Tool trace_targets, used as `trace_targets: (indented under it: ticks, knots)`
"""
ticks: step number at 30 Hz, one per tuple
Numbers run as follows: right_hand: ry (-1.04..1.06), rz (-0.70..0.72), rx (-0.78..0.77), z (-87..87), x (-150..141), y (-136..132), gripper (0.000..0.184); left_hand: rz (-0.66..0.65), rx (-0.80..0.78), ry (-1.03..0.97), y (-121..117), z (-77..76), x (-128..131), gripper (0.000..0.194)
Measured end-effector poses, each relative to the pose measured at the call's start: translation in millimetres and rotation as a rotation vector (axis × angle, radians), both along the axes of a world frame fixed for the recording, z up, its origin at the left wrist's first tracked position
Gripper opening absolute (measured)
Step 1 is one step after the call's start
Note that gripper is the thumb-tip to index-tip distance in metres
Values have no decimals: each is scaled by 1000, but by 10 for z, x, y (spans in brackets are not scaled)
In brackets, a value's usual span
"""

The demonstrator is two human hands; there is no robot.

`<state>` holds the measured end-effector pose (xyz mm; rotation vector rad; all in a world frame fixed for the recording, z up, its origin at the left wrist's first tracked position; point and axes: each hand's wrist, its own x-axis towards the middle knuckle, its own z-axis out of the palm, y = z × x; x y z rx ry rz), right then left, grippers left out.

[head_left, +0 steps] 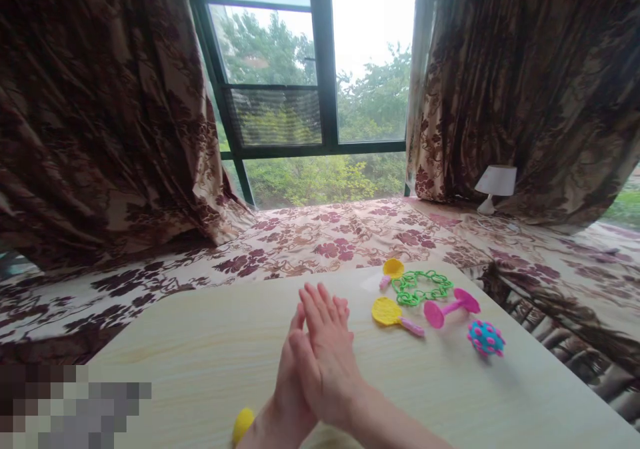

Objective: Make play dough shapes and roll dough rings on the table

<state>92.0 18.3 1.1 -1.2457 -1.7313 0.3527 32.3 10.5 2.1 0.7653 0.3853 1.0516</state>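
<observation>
My left hand (289, 369) and my right hand (327, 359) are pressed palm to palm above the table, the right one lying over the left. The fingers are stretched out and held together, pointing away from me. Anything between the palms is hidden. A yellow lump (243, 425), which looks like modelling clay, sits beside my left wrist, partly covered by it. To the right of my hands lies a clay racket (387, 312) with a yellow head and pink handle. Another small yellow-and-pink racket (393, 268) rests behind it.
Beside the rackets are a green chain of clay links (411, 297), a pink dumbbell shape (453, 307) and a blue ball with pink knobs (486, 339). They lie on the pale table (190, 342). Beyond are a patterned cloth (320, 236), a small lamp (495, 181), curtains and a window.
</observation>
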Motion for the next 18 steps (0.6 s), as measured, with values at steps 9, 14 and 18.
trace_targets:
  ticks: [9, 14, 18]
  knots:
    - [16, 3, -20, -17, -21, -47, 57, -25, -66, -32, 57, -30, -20, 53]
    - [38, -121, -68, 9, 159, 96, 52, -154, -70, -56, -31, 13, 32, 58]
    - [-12, -137, -94, -55, 145, 61, 55, -159, -101, -83, -16, -14, 49, 55]
